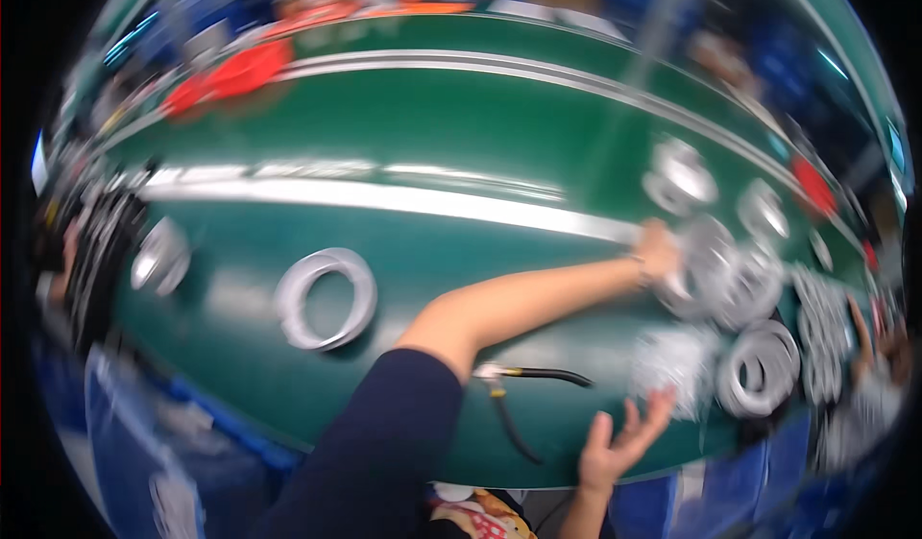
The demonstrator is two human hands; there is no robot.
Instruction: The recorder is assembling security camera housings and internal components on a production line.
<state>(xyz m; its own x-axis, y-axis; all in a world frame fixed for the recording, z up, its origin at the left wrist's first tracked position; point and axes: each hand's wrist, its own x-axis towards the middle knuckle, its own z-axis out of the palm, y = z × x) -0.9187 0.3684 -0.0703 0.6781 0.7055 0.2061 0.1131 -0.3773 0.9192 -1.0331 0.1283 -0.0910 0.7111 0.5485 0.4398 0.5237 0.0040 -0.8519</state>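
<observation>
My left arm reaches far across to the right, and my left hand (pixel 657 253) is at the edge of a silvery round part (pixel 703 268) in a cluster. Its fingers are smeared by motion, so I cannot tell whether they grip it. Lower down, my right hand (pixel 619 448) is raised with its fingers spread and nothing in it. Beside that hand lies a clear plastic bag (pixel 667 364), its contents too blurred to make out. Pliers (pixel 495 374) with black handles lie spread apart under my left arm. A pale grey ring (pixel 290 301) rests on the green table (pixel 240 366).
More shiny round parts (pixel 682 179) stand at the right, with stacked silvery rings (pixel 735 376) nearer me. One metal cup-shaped part (pixel 161 259) is at the far left, by black items (pixel 96 261). Red trays (pixel 250 69) sit at the back left. Other people are partly visible around the table.
</observation>
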